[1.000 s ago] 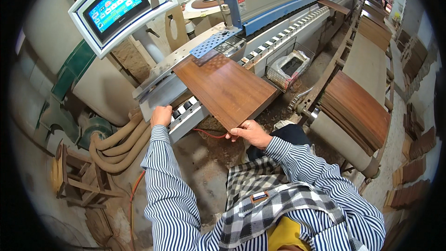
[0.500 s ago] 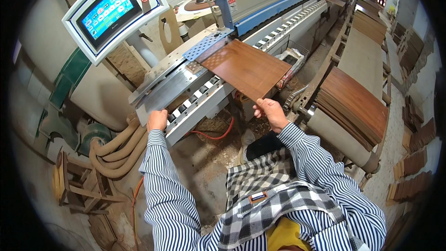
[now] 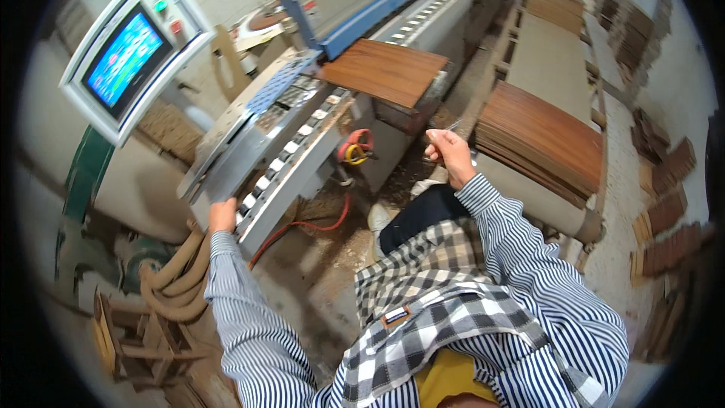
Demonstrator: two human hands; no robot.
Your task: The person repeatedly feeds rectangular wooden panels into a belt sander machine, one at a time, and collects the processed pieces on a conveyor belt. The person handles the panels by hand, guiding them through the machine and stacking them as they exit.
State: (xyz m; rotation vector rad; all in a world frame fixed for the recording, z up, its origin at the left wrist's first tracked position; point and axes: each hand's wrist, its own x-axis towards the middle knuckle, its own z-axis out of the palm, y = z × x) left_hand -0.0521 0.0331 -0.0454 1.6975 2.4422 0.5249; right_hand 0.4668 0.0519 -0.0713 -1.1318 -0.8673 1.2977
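One board (image 3: pixel 387 72), right hand (image 3: pixel 451 155) seemingly apart

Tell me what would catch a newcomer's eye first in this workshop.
First, the glowing blue touchscreen control panel at upper left. Next, the brown wood-grain board lying on the machine at upper centre, with a stack of similar boards on the conveyor to its right. Then the hands: the left hand at the machine's near end, the right hand raised, apart from the board.
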